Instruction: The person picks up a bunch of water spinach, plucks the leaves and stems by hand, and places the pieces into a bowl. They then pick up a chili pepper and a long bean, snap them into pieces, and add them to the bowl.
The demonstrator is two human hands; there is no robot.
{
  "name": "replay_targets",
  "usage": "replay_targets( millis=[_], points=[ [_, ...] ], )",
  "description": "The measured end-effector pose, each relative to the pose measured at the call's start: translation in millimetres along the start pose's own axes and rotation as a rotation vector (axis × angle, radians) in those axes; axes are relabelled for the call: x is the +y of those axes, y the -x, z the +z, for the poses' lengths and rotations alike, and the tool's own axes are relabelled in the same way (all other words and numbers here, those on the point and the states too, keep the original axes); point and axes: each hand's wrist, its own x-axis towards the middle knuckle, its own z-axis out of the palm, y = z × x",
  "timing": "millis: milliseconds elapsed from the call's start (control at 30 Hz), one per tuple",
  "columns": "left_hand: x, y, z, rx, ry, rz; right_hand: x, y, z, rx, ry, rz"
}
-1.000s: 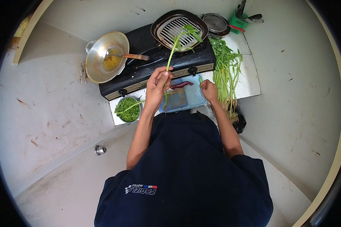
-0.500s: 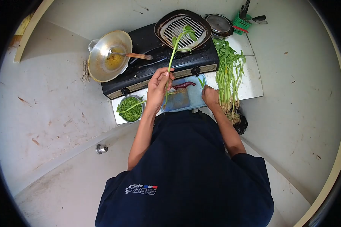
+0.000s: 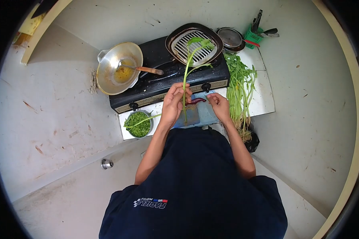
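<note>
My left hand [image 3: 174, 104] is closed around a long green stem [image 3: 185, 79], which stands up with leaves at its top, over the grill pan [image 3: 194, 44]. To the right, my right hand [image 3: 219, 106] has its fingers pinched together; what they hold, if anything, is too small to tell. Beneath both hands lies a blue tray [image 3: 206, 115] with a dark red chili [image 3: 198, 101] on it. A metal bowl of chopped greens [image 3: 138, 124] sits left of my left hand, a loose stem across it. A large bunch of leafy stems with roots [image 3: 238, 83] lies right of my right hand.
A black stove [image 3: 153, 85] stands beyond the tray. On its left is a wok [image 3: 103, 75] with a wooden-handled ladle [image 3: 149, 70]. A lidded pan [image 3: 230, 38] and a green utensil basket [image 3: 253, 36] are at the back right. A black bag [image 3: 251, 142] lies by the roots.
My right hand has risen slightly and moved left, nearer the stem. The stem in my left hand stands more upright, its leaves spread to the right. The whole view has shifted slightly.
</note>
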Motion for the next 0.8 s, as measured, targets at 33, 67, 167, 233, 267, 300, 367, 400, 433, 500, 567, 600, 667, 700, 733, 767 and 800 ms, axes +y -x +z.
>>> replay_targets(
  millis=[33,67,167,233,267,300,367,400,433,500,567,600,667,700,733,767,800],
  points=[
    [-1.9,0.2,1.0,-0.005,-0.007,-0.01,-18.2,3.8,1.0,-0.034,-0.246,-0.034],
    [-3.5,0.0,2.0,-0.022,-0.009,-0.011,-44.4,10.2,0.4,-0.057,-0.312,-0.071],
    [-7.8,0.0,6.6,-0.064,-0.021,-0.018,-114.6,25.6,2.4,-0.072,-0.485,-0.186],
    [-8.0,1.2,11.6,-0.099,-0.038,-0.028,-135.2,29.3,8.4,-0.017,-0.565,-0.27],
    [-8.2,1.3,13.6,-0.116,-0.047,-0.033,-137.2,29.1,8.8,-0.014,-0.551,-0.263],
    [-10.2,1.0,13.9,-0.153,-0.058,-0.022,-138.9,27.7,9.0,-0.011,-0.538,-0.257],
    [-10.1,2.4,15.0,-0.172,-0.122,-0.03,-138.3,25.5,9.4,0.033,-0.451,-0.29],
    [-9.5,3.3,15.6,-0.18,-0.154,-0.033,-135.4,23.9,9.9,0.075,-0.379,-0.331],
    [-9.0,4.4,17.9,-0.148,-0.146,-0.028,-133.7,23.2,10.1,0.117,-0.307,-0.372],
    [-5.6,6.4,25.2,-0.086,-0.129,-0.022,-133.6,24.5,8.3,0.137,-0.21,-0.424],
    [1.1,5.9,30.2,-0.062,-0.194,0.023,-135.8,28.5,7.3,0.156,-0.125,-0.46],
    [2.7,4.7,31.7,-0.051,-0.225,0.047,-137.7,30.7,6.3,0.164,-0.087,-0.473],
    [2.5,1.8,29.8,-0.046,-0.226,0.026,-138.9,32.9,5.5,0.175,-0.058,-0.5],
    [1.9,1.0,28.7,-0.044,-0.226,0.014,-138.7,33.9,6.1,0.178,-0.069,-0.51],
    [0.8,0.5,28.2,-0.042,-0.202,0.013,-138.1,34.8,6.7,0.183,-0.08,-0.52],
    [-0.5,0.0,28.0,-0.042,-0.178,0.011,-134.4,34.4,7.7,0.176,-0.113,-0.509],
    [-1.5,-0.5,28.5,-0.043,-0.153,0.008,-131.3,34.0,9.2,0.17,-0.146,-0.498]
  ],
)
